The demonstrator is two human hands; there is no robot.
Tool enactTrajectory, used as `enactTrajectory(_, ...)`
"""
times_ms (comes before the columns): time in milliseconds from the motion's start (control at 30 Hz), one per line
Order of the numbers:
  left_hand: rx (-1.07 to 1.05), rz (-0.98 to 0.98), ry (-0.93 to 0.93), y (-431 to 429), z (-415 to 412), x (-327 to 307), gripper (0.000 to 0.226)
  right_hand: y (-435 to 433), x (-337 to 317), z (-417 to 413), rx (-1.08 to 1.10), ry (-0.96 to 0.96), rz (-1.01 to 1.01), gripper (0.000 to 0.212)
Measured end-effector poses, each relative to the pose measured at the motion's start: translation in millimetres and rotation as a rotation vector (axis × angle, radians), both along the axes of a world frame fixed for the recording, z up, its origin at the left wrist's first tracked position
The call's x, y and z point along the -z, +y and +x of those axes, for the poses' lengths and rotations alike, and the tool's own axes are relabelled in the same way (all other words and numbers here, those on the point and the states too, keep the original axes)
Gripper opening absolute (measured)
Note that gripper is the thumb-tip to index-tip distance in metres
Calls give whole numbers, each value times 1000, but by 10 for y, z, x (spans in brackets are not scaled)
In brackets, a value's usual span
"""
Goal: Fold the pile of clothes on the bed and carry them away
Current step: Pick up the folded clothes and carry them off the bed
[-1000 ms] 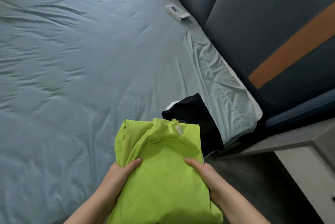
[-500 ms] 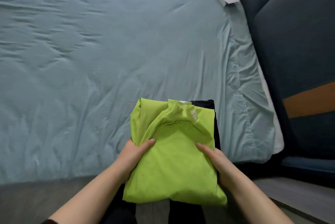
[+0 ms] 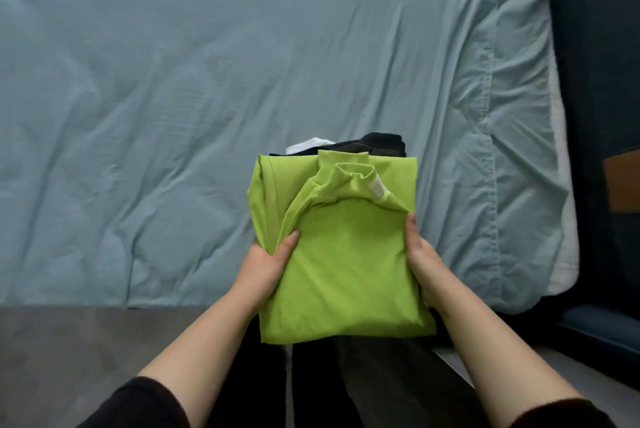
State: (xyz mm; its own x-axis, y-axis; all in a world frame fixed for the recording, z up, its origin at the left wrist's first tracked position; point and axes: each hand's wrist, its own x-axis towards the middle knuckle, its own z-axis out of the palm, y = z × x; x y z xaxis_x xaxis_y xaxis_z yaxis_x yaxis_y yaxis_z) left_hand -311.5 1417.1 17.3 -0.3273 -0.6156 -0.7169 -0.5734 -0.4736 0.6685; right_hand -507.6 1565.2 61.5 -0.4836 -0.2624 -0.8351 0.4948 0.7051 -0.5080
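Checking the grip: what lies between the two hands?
In the head view, the folded green shirt fills the gap, left hand and right hand gripping its sides.

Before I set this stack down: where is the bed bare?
The wrinkled light-blue bed sheet is bare left of and beyond the folded lime-green shirt, narrower to its right. Crowded where left hand and right hand grip it.

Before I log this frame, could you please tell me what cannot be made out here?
Head view: the green shirt covers the stack, so only edges of a black garment and a white garment show; the count is unknown.
Head view: fingers of the left hand and right hand are hidden beneath the shirt.
Head view: the label is too small to read.
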Motion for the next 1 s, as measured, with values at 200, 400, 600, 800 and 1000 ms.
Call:
enactTrajectory(200,10,-28,-53,103,83,258,69,119,366,5,-55,153,55,66)
enactTrajectory(400,196,-155,-142,335,204,124,86,503,399,426,-47,344,83,33)
enactTrajectory(600,236,-334,-355,278,122,-9,94,395,180,344,-131,799,269,43)
enactTrajectory(800,1082,-1158,-178,347,-395,-120,64,64,205,276,-1129,1319,-8,50)
enactTrajectory(1000,1294,-703,-281,-205,-602,270,76,-120,473,-196,-1160,772,192,57)
